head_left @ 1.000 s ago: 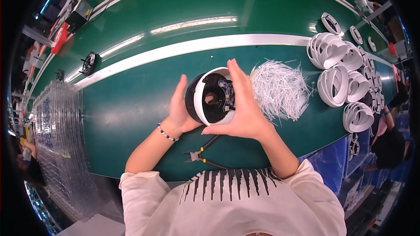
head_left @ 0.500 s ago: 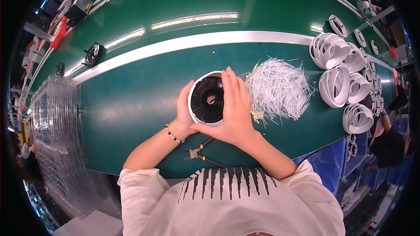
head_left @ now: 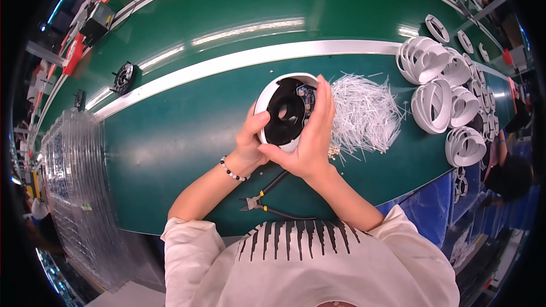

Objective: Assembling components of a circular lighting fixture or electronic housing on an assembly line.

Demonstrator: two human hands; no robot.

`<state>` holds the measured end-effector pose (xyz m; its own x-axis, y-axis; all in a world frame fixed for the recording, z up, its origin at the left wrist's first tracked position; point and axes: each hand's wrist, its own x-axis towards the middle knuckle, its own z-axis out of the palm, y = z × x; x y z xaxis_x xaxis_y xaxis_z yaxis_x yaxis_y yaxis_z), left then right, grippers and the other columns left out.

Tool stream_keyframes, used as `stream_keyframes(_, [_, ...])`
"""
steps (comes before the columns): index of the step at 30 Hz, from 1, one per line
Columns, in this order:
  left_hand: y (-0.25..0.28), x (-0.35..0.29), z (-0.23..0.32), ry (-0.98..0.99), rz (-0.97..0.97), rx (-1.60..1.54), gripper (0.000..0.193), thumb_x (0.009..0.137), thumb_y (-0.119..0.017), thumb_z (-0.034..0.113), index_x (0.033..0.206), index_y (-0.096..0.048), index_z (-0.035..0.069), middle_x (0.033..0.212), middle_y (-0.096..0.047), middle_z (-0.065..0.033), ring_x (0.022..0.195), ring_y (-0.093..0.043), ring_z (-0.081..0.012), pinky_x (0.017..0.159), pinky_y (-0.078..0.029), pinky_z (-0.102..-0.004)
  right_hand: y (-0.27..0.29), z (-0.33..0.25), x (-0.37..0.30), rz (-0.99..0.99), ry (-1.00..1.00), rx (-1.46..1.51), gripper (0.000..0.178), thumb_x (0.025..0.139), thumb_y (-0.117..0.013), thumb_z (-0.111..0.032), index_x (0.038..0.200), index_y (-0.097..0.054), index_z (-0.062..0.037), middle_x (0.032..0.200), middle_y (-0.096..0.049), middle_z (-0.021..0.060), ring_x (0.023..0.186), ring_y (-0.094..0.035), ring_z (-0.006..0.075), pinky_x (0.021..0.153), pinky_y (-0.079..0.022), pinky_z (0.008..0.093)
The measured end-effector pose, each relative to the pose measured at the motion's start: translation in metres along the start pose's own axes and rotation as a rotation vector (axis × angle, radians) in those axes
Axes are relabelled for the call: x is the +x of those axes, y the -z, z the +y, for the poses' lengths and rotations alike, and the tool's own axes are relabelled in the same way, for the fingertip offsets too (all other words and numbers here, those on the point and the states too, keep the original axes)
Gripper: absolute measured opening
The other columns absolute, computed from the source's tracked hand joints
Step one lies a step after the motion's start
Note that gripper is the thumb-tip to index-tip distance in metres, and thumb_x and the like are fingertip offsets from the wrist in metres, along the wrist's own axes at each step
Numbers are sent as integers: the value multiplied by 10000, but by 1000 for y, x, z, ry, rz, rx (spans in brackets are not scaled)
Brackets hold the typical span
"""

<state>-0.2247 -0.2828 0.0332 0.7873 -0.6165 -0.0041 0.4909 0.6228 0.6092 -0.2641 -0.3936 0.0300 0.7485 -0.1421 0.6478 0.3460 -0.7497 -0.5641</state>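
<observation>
A round white housing point(head_left: 272, 91) with a black ring insert and a small circuit board inside is held up over the green belt. My left hand point(head_left: 250, 139) grips its lower left rim, thumb on the black ring. My right hand point(head_left: 310, 131) wraps its right side, fingers lying over the circuit board. A beaded bracelet sits on my left wrist. Right of the housing lies a pile of white cable ties point(head_left: 367, 113).
Black-handled side cutters point(head_left: 267, 202) lie on the belt between my forearms. Several white ring-shaped housings point(head_left: 443, 94) are stacked at the right. A black fan part point(head_left: 122, 78) rests beyond the white belt stripe point(head_left: 227, 59). Clear plastic trays point(head_left: 74, 187) stand at the left.
The housing has turned from edge-on to facing up, and my right fingers have shifted from its front to its right side. Both hands stay on it.
</observation>
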Motion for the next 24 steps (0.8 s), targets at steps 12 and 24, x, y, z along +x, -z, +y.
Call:
stream_keyframes(12, [-29,70,4,-12,366,-205,533,799,-348,382,1196,-416,32,1194,-468,-145,1095,-460,-277,949,-358,-413,57,50,39,16,297,84,855,654,-664,-406,1307,-222,-74,1334,-262,207,1230,-192,427,972,-131,552])
stream_keyframes(24, [156,211,47,-556,757,613,389,852,-412,359,914,-552,2,876,-587,-163,826,-553,-289,726,-420,-363,199,136,-23,227,36,-799,178,717,-679,-219,749,-660,-46,678,-624,93,644,-585,255,699,-477,340])
